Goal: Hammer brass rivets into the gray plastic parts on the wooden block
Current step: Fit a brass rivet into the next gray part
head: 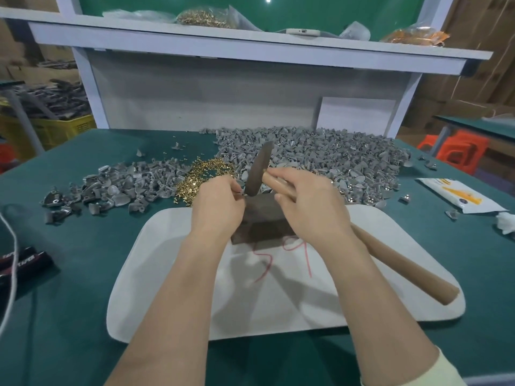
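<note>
A dark wooden block (263, 218) stands on a white tray (390, 246) in front of me. My right hand (309, 201) grips the wooden handle of a hammer (257, 174) just behind its metal head, which points up over the block's far edge. My left hand (218, 203) pinches a small gray plastic part (239, 190) beside the hammer head, at the block's far left corner. A heap of brass rivets (195, 176) lies just beyond my left hand. Whether a rivet sits in the part is hidden by my fingers.
A large pile of gray plastic parts (320, 160) covers the green table at the back right; a smaller pile (117, 188) lies at the left. A white packet (459, 197) is at the right, black items and a white cord (11, 246) at the left. A shelf (250, 40) overhangs the back.
</note>
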The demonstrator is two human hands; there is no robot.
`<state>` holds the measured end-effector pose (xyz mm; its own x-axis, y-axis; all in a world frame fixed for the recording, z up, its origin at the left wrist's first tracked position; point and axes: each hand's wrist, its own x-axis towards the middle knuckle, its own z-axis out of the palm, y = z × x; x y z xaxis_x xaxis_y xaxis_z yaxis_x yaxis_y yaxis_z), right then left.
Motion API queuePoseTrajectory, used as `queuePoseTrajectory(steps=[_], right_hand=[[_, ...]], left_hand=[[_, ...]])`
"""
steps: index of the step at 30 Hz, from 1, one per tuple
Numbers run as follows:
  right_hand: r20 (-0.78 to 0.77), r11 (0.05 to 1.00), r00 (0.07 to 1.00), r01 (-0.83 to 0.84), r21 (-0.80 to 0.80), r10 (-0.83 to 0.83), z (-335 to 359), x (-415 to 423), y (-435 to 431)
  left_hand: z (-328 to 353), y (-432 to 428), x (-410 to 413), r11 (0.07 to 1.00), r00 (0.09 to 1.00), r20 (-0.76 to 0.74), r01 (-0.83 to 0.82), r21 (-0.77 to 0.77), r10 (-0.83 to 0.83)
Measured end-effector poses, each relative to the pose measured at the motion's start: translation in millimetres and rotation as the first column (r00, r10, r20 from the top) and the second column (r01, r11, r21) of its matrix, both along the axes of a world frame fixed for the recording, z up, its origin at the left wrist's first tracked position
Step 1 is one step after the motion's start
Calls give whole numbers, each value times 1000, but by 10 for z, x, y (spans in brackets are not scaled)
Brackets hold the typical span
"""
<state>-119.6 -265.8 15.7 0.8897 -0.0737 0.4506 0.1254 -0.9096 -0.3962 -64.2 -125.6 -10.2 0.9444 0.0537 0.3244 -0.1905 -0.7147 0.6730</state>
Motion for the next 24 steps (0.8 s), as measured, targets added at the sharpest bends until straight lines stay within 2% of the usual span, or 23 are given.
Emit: queuePoseTrajectory(steps=[15, 24], right_hand=[[14, 998, 1000, 28, -60, -27, -42, -15, 95], [26, 983, 999, 32, -181, -28, 8, -21, 169]], left_hand=[[-12, 3, -2, 1000, 1000, 0, 6, -8, -6], [-36, -55, -3, 1000, 998, 57, 1, -11, 0]])
